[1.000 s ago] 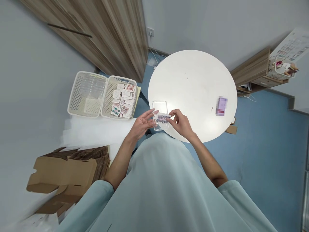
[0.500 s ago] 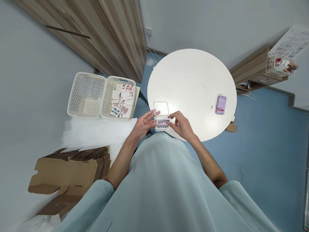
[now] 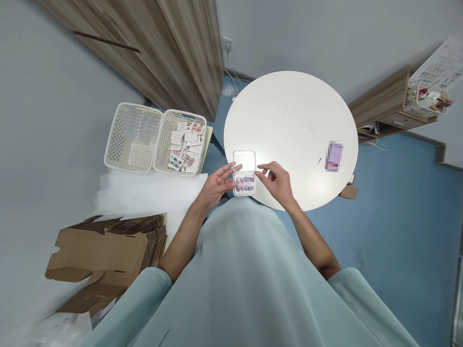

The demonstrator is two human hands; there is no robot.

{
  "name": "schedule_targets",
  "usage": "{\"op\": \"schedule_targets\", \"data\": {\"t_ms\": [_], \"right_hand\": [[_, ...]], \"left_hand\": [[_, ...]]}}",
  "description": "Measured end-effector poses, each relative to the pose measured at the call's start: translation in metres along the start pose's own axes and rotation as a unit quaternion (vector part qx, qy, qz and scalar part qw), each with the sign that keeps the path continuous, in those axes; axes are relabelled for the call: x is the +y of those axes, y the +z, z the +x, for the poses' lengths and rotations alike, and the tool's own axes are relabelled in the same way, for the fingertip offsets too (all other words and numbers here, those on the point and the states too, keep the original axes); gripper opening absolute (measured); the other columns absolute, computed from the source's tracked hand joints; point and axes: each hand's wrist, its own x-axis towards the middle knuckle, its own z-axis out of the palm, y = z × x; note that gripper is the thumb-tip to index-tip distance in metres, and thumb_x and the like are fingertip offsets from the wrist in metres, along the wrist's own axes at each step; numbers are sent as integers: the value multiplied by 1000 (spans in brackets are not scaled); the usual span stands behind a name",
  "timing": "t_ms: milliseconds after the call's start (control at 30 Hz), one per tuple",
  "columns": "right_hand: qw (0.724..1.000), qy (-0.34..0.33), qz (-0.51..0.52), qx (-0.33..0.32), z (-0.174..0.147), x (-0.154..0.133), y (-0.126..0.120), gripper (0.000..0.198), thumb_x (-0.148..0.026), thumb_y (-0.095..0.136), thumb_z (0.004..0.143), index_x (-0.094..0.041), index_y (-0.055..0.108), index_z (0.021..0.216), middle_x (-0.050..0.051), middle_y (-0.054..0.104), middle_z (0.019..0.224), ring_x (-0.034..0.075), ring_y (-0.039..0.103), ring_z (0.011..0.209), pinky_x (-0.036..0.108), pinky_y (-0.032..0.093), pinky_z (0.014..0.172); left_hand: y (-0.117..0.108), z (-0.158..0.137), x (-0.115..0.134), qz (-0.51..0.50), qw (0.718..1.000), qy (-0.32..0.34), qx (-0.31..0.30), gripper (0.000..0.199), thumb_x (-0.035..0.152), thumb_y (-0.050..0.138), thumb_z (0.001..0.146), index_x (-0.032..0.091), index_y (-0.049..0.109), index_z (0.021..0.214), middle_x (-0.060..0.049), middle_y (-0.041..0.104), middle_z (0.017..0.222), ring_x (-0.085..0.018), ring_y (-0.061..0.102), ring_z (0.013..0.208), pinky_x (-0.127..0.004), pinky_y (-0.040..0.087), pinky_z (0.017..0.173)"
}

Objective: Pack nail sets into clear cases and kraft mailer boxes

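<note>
A small clear plastic nail case (image 3: 245,193) stands with its lid up at the near left edge of the white table. Two rows of purple and blue press-on nails (image 3: 246,179) lie in its base. My left hand (image 3: 216,185) grips the case from the left, the fingers spread along the base and lid. At the right side, near the hinge, my right hand (image 3: 277,184) has its thumb and index finger drawn close at the case's edge, the other fingers curled.
The round white table (image 3: 289,115) carries a blurred purple item (image 3: 334,156). To the left, one white basket (image 3: 108,144) holds clear trays and another basket (image 3: 159,164) holds nail sets. White foam sheets (image 3: 144,195) and folded cardboard boxes (image 3: 101,246) lie below them.
My right hand has drawn back from over the nails to the case's right edge, uncovering both rows. The left hand keeps its hold. The whole view has shifted slightly.
</note>
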Motion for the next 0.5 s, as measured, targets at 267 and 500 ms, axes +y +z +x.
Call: {"op": "schedule_targets", "data": {"t_ms": [267,500], "right_hand": [[986,112,122,-23,30,13,7,52,-72,62,93,-23,75,105,4,72,97,11,49,57,29,46,53],[984,113,134,-6,28,8,9,47,-70,64,94,-23,72,94,1,70,90,11,51,56,27,46,53]], "left_hand": [[1,-7,-1,-13,999,-27,-24,83,34,96,74,26,62,149,-17,49,165,-27,73,108,-40,63,92],[0,-9,-6,-8,999,-43,-27,80,34,94,75,26,62,149,-17,53,161,-22,74,98,-37,63,87]]}}
